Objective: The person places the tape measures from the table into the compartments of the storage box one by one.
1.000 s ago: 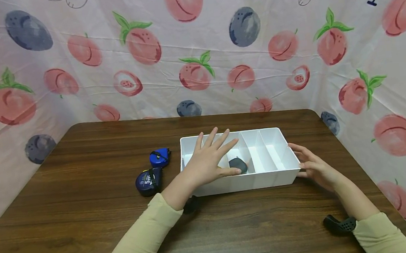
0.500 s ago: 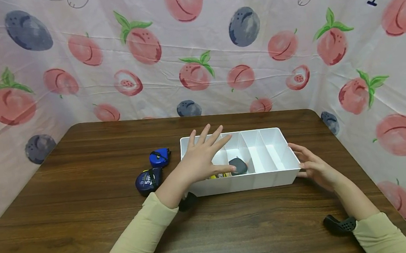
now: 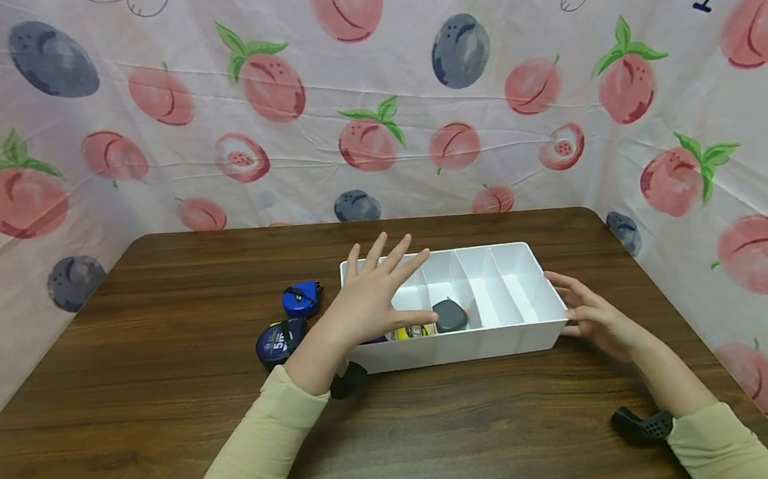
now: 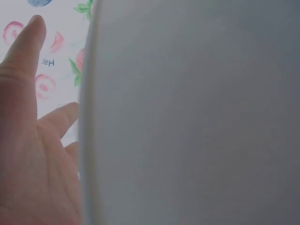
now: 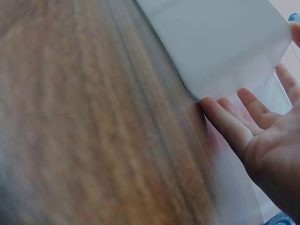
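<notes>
A white divided box (image 3: 465, 346) sits on the table, long side toward me. My left hand (image 3: 368, 303) hovers over its left end, fingers spread wide and holding nothing. Near the thumb tip, a dark grey rounded object (image 3: 450, 315) lies in a middle compartment. A yellow-and-black object (image 3: 412, 332) shows beside it, partly hidden under the left hand. My right hand (image 3: 602, 323) touches the box's right end with extended fingers. In the right wrist view, its fingertips (image 5: 206, 103) meet the box's lower edge. The box wall (image 4: 187, 112) fills most of the left wrist view.
Left of the box lie a blue tape measure (image 3: 302, 299) and a dark blue tape measure (image 3: 281, 344) marked 5m. The brown wooden table (image 3: 161, 388) meets a fruit-print cloth (image 3: 305, 162) at the back and sides.
The left hand has shifted left and slightly away, fingers still spread, uncovering the yellow-and-black object and more of the grey one. The right hand and box stay put.
</notes>
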`<state>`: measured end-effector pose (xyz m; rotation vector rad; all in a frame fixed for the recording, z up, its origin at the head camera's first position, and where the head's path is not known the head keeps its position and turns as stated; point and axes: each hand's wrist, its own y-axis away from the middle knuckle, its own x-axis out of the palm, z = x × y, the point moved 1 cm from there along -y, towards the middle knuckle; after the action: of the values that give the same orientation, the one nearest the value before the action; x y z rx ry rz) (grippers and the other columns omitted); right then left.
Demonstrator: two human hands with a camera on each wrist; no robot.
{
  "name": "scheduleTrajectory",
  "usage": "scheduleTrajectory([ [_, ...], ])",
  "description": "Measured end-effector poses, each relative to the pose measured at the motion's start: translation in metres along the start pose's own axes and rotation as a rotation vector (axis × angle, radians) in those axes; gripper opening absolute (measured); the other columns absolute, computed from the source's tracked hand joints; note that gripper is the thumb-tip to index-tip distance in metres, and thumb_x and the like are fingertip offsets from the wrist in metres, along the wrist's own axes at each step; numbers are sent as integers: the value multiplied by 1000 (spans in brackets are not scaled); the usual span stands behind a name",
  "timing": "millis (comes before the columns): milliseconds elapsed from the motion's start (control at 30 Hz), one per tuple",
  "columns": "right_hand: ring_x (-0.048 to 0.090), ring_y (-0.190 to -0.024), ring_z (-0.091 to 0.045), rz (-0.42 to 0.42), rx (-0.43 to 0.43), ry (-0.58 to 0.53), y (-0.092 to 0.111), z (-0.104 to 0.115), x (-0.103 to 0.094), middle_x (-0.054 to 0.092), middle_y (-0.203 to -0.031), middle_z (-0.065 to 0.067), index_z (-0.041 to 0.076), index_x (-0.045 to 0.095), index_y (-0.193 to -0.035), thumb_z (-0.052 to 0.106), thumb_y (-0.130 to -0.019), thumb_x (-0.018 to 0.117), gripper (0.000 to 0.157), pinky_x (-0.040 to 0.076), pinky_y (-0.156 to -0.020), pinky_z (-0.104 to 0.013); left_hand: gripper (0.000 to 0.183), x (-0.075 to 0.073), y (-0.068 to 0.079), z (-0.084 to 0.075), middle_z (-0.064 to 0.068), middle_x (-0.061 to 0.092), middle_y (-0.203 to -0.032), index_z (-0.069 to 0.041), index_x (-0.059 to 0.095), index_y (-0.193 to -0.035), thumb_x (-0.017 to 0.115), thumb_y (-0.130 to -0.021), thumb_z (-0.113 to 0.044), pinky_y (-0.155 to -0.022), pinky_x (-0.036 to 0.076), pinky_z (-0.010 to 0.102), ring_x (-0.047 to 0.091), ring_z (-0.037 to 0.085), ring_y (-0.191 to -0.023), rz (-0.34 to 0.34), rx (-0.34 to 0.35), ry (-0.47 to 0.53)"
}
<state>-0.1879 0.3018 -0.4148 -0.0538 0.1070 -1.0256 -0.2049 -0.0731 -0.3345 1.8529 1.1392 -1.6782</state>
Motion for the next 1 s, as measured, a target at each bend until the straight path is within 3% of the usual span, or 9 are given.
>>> scheduleTrajectory([
  [400,46,-123,-17,-8,2,-3,0,0,1,2,-149,-35,15,21,-152,2,-95,36,60,47,-91,-34,93,-6,7,7,3,12,-159,-29,27,-152,61,-77,-71,-108,-10,58,-6,28,-144,-9,-22,-4],
  [667,46,-123,-15,-7,-14,-2,0,1,0,12,-148,-25,15,21,-151,2,-96,36,59,47,-91,-33,93,-11,13,15,4,14,-159,-28,29,-152,63,-76,-70,-107,-9,59,-4,29,-144,-30,-25,-22],
  [1000,46,-123,-18,-12,5,-6,2,1,3,4,-149,-34,14,19,-152,3,-95,37,60,47,-91,-34,92,-13,27,29,4,15,-159,-27,30,-152,65,-77,-67,-107,-9,60,-4,30,-144,-42,-48,-4],
])
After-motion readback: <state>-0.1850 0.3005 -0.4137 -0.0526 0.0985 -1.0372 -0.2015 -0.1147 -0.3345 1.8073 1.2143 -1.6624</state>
